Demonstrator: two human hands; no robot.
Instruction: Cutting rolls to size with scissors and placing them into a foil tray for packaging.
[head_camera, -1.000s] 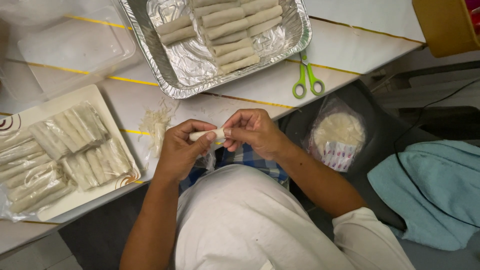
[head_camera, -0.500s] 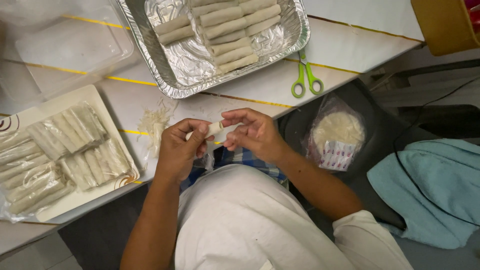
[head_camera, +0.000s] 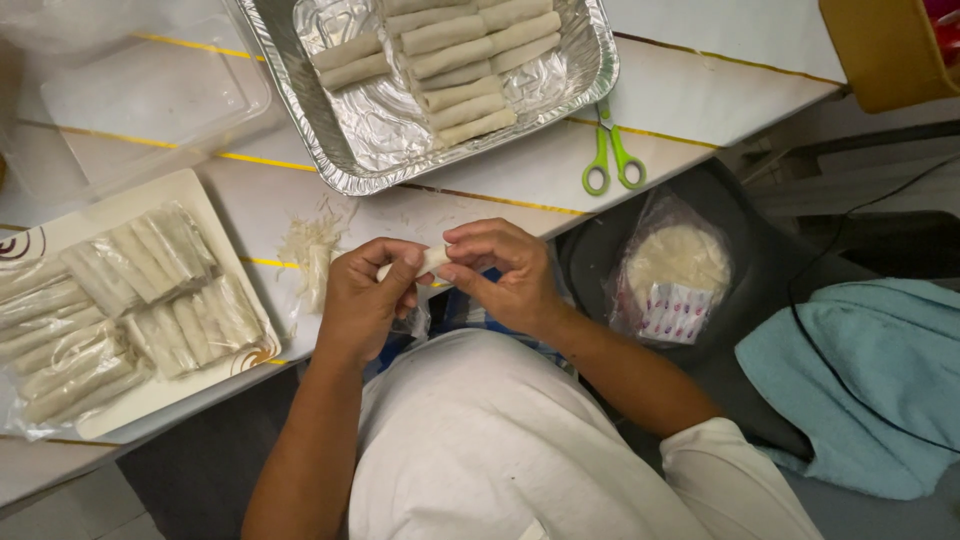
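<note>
Both my hands hold one small pale roll just in front of my body, at the table's near edge. My left hand pinches its left end and my right hand pinches its right end. Most of the roll is hidden by my fingers. A foil tray at the back holds several finished pale rolls laid side by side. A white plate on the left carries several rolls wrapped in clear plastic.
Green-handled scissors lie right of the foil tray. A heap of pale shreds sits beside my left hand. A clear bag of round wrappers rests on a dark seat, a blue cloth to its right. A clear lid lies back left.
My hands stay together at the roll; the fingers have shifted slightly along it, turning it between them. Nothing else on the table has moved.
</note>
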